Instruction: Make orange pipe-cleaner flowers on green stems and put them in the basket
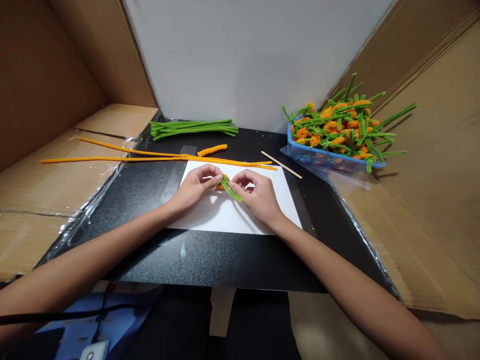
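Observation:
Above a white sheet of paper (210,215), my left hand (197,186) pinches a small orange pipe-cleaner pumpkin (221,185) with a green stem (233,192). My right hand (258,194) is closed at the pumpkin's right side, thumb and forefinger pinched by the green part. Its fingertips partly hide what they grip. The green stem slants down to the right between the hands. Just beyond the paper lies a coiled orange pipe cleaner (212,150), with long straight orange pipe cleaners (157,159) across the paper's far edge.
A bundle of green pipe cleaners (193,128) lies at the back. A thin wooden stick (281,165) rests right of the paper. At the back right, a blue basket (326,159) overflows with orange and green pieces. Cardboard walls (431,200) flank the black table (210,260).

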Action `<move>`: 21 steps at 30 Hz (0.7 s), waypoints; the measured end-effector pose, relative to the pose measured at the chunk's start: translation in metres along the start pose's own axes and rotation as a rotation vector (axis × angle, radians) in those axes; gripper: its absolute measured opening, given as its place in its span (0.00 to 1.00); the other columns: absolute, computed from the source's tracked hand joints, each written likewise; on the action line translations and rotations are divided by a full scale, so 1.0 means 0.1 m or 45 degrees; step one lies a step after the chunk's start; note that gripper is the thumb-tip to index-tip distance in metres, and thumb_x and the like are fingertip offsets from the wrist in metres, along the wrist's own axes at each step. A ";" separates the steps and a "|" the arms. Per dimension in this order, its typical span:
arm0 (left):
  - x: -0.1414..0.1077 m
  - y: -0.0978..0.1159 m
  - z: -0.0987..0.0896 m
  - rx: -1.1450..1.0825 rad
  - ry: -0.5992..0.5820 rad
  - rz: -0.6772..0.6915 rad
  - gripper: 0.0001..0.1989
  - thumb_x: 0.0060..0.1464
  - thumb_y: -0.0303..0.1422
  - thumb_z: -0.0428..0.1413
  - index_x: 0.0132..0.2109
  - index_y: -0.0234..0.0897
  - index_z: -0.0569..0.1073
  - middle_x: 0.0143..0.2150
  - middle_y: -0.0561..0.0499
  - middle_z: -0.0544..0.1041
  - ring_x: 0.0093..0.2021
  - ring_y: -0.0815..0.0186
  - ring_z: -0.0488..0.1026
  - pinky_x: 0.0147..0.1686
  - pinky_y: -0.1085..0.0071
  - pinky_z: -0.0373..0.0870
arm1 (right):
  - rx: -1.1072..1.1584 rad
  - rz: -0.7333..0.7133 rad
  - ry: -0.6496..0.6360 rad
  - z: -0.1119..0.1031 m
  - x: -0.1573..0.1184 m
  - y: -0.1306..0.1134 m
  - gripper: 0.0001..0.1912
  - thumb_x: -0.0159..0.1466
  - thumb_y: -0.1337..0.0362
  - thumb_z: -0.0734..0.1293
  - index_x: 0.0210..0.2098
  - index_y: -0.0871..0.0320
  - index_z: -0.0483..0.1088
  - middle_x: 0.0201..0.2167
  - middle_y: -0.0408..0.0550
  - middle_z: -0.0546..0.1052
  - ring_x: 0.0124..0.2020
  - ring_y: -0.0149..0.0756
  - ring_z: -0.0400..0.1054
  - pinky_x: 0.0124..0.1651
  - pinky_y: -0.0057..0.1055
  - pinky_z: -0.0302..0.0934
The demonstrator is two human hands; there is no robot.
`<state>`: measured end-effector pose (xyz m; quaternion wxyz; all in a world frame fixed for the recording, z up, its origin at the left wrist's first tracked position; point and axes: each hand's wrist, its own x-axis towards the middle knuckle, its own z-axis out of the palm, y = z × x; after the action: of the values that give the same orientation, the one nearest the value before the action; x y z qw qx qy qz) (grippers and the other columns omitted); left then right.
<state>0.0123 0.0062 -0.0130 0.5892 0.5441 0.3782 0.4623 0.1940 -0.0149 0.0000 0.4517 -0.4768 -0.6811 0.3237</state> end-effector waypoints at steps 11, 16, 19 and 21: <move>-0.06 0.01 0.11 0.165 0.178 0.218 0.13 0.54 0.40 0.63 0.37 0.34 0.72 0.36 0.52 0.75 0.34 0.68 0.76 0.36 0.72 0.77 | 0.111 0.110 -0.061 0.06 -0.01 -0.02 0.04 0.59 0.66 0.70 0.29 0.60 0.75 0.28 0.45 0.78 0.29 0.32 0.69 0.37 0.31 0.63; -0.08 0.03 0.13 0.202 0.128 0.226 0.08 0.56 0.35 0.61 0.37 0.34 0.72 0.35 0.53 0.75 0.31 0.70 0.76 0.34 0.72 0.77 | 0.127 0.100 0.012 0.07 -0.03 -0.04 0.06 0.58 0.63 0.70 0.29 0.59 0.75 0.27 0.45 0.77 0.29 0.32 0.68 0.37 0.31 0.63; -0.10 0.01 0.14 0.218 0.149 0.217 0.07 0.57 0.34 0.60 0.37 0.35 0.71 0.35 0.53 0.75 0.31 0.70 0.76 0.34 0.72 0.76 | 0.148 0.131 0.011 0.07 -0.03 -0.06 0.06 0.58 0.63 0.71 0.28 0.60 0.75 0.26 0.44 0.76 0.28 0.31 0.67 0.35 0.30 0.62; -0.11 -0.02 0.16 0.235 0.193 0.233 0.06 0.58 0.33 0.59 0.37 0.35 0.71 0.35 0.52 0.76 0.32 0.70 0.76 0.35 0.73 0.76 | 0.197 0.190 -0.001 0.07 -0.03 -0.08 0.07 0.58 0.62 0.71 0.27 0.60 0.75 0.24 0.43 0.75 0.27 0.30 0.66 0.33 0.30 0.61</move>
<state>0.0243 -0.0093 -0.0133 0.4617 0.5919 0.4112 0.5170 0.1848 -0.0207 0.0031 0.4616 -0.4896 -0.6168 0.4083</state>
